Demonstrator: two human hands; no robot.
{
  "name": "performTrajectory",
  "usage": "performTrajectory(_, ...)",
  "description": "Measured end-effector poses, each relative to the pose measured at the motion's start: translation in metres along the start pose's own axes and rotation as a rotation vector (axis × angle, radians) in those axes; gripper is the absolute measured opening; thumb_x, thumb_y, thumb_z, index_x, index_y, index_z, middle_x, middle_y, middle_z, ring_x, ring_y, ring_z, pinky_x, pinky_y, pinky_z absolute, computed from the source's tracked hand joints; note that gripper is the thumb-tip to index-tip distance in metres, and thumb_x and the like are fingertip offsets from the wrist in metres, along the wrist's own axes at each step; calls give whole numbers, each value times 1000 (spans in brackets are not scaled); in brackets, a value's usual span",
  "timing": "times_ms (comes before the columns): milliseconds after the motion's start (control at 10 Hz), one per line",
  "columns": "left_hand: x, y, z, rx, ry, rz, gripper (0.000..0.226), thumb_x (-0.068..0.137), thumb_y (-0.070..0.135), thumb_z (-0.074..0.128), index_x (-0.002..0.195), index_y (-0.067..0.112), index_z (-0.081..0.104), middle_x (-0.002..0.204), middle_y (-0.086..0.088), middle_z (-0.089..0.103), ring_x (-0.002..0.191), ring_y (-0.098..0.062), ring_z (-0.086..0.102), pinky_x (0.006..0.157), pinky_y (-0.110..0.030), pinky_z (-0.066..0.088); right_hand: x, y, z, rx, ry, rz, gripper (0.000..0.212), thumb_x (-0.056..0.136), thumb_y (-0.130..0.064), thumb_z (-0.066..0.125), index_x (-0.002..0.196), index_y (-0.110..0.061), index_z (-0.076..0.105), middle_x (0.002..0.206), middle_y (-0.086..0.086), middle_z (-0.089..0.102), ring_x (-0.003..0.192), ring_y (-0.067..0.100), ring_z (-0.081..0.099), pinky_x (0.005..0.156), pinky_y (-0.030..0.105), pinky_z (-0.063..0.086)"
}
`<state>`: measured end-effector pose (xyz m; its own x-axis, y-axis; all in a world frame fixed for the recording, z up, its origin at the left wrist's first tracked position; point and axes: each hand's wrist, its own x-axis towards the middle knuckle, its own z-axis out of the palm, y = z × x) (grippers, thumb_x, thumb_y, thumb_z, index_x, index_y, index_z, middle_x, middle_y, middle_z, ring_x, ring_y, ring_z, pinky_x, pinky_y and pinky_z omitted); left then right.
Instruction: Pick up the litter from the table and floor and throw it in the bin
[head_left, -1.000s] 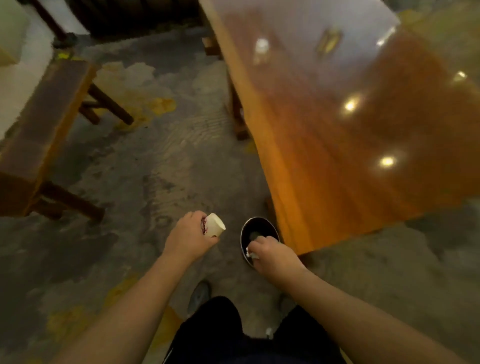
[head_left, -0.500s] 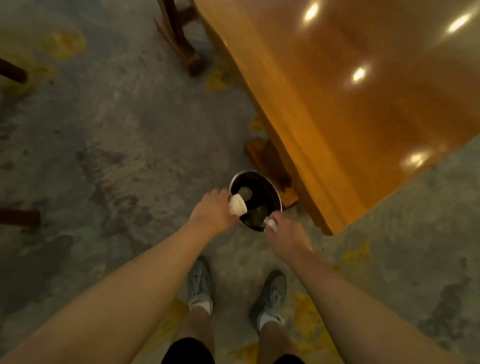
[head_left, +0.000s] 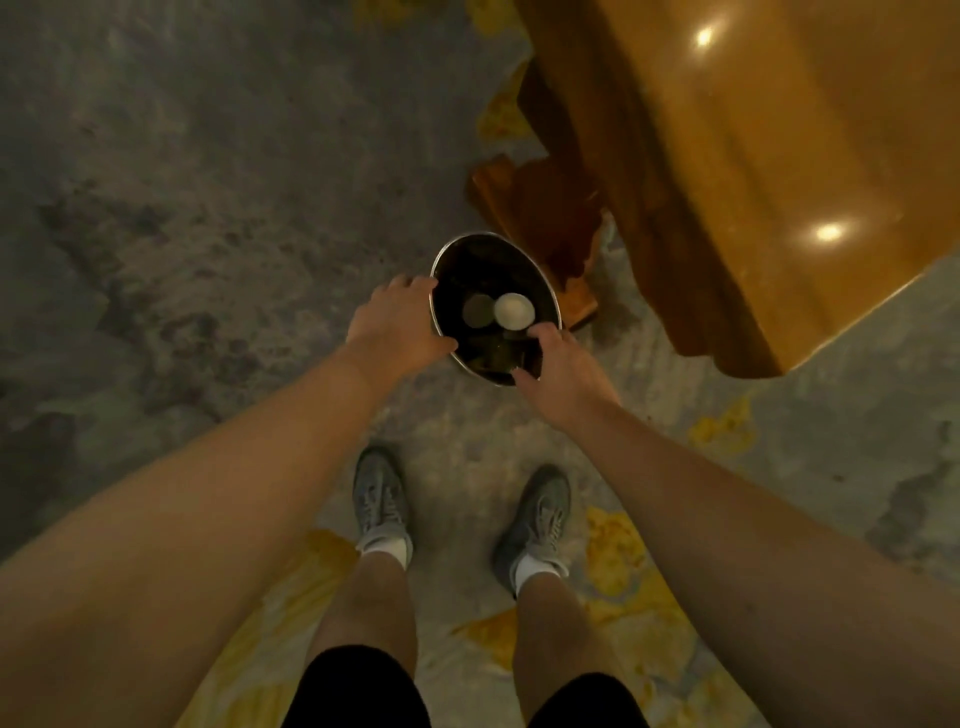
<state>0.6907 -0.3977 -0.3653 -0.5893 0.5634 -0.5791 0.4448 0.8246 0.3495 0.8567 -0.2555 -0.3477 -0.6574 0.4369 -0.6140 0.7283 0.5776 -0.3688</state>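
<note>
The litter, a pale, round paper cup (head_left: 514, 310), is lying inside the small round dark bin with a bright metal rim (head_left: 550, 291), seen end-on beside a greyer round piece (head_left: 478, 310) whose nature cannot be told. The bin is standing on the stained grey concrete floor (head_left: 208, 208), just beside the carved foot of the glossy orange-brown wooden bench (head_left: 753, 156), which is placing it within reach of anyone clearing the bench top. Both hands are hovering over the bin's mouth: the left hand (head_left: 397, 327) is positioned at the near-left rim, fingers loosely spread and curled downward, holding nothing visible; the right hand (head_left: 563, 371) is positioned at the near-right rim, fingers relaxed and parted, likewise holding nothing visible. This placement directly above the opening is consistent with a drop, so that items are falling straight in rather than striking the rim. Whether either hand is touching the rim cannot be told. The person's grey trainers (head_left: 382, 499) are planted close behind the bin, keeping the opening centred below the arms. Judged from this view, the deposit step is reading as complete; no further litter is showing on the visible floor or bench.
</note>
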Motion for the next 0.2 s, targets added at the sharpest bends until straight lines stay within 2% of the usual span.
performTrajectory(100,-26,2,-37,15,61,38,65,76,47,72,133,20,54,132,-14,57,122,-37,52,98,-51,46,-25,-16,-24,-1,65,-43,37,92,-34,63,126,-26,51,120,3,58,108,25,59,84,42,55)
performTrajectory(200,-61,9,-81,-10,156,136,46,81,40,70,121,19,62,120,-13,64,113,-36,58,92,-47,49,-61,-43,-59,-21,160,-120,24,93,-35,58,115,-25,58,110,2,59,103,24,58,80,42,54)
